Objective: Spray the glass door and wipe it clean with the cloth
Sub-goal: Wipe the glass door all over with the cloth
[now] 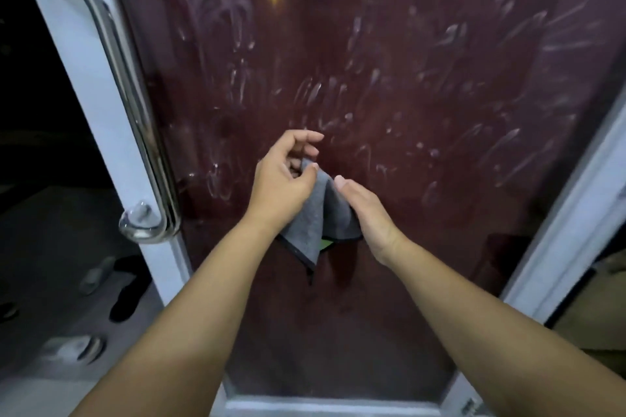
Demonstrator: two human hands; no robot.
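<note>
Both hands meet low at the middle of the glass door, sharing a grey cloth. The left hand pinches the cloth's upper edge between thumb and curled fingers; the right hand grips its other side, and one dark-hemmed corner hangs below them. White smears streak the pane above and out to the right. The steel handle runs along the door's left edge, the white frame along the right, both well apart from the hands.
</note>
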